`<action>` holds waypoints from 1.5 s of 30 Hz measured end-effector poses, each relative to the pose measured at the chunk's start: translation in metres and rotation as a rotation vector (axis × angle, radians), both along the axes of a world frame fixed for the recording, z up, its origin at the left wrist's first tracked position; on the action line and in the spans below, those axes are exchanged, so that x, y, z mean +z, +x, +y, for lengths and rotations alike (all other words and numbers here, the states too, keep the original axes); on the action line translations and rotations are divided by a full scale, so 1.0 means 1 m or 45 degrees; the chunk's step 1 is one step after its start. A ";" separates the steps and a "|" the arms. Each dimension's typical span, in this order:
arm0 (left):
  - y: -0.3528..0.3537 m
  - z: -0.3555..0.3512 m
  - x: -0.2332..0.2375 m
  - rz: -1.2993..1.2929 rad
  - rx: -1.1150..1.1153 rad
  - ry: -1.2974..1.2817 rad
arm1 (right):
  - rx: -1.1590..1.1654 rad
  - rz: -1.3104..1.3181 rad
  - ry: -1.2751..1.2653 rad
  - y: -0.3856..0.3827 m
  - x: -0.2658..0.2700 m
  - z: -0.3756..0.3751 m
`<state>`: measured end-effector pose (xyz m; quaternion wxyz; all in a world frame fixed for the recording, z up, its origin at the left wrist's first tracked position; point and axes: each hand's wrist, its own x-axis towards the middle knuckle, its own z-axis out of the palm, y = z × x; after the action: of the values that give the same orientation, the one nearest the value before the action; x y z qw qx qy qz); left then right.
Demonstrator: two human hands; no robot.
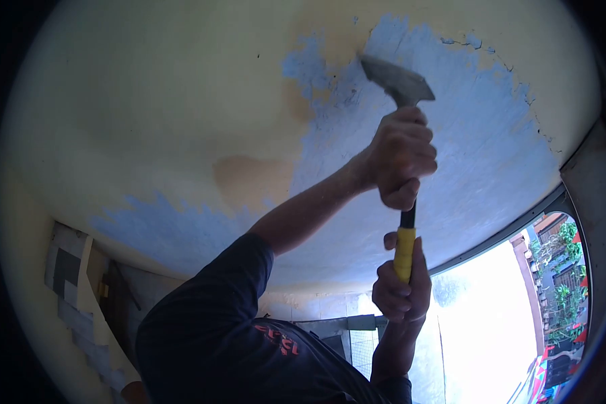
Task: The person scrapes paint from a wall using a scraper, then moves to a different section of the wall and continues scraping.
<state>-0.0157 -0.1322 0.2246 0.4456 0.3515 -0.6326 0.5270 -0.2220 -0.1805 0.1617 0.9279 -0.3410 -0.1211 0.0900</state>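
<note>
A hammer stands upright before me, its metal head tapering to a point at the left. My left hand is wrapped round the dark shaft just below the head. Lower down, the fingers of my right hand curl round the yellow grip. The head overlaps a bluish patch of a painted wall, where the cream coat is gone and the patch edges are ragged. Its tip blurs slightly near the upper border of the bluish area.
Cracked, flaking paint runs along the upper right border of the patch. A brownish stain marks the cream coat. Stepped blocks rise at the lower left. A bright opening lies at right, with green plants beyond.
</note>
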 end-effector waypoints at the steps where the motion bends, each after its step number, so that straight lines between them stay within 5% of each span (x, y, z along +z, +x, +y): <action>1: 0.002 0.001 0.010 -0.049 0.021 -0.030 | -0.056 0.026 -0.021 0.002 0.009 0.001; 25: 0.011 -0.001 0.047 -0.196 0.034 -0.147 | -0.109 -0.052 -0.064 0.007 0.031 0.006; 29: 0.004 -0.001 0.021 -0.113 -0.001 -0.039 | -0.055 -0.019 0.034 -0.002 0.019 0.009; 36: 0.014 -0.001 0.059 -0.234 0.022 -0.109 | -0.067 -0.103 0.006 0.013 0.040 0.003; 41: 0.004 -0.006 0.023 -0.076 -0.012 -0.105 | 0.019 -0.052 0.061 0.002 0.019 0.003; 45: 0.015 -0.003 0.053 -0.183 0.088 -0.067 | -0.064 -0.124 0.006 0.016 0.034 -0.001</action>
<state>-0.0009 -0.1352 0.2779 0.3896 0.3224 -0.6363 0.5826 -0.2061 -0.1817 0.1961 0.9237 -0.3457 -0.1576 0.0499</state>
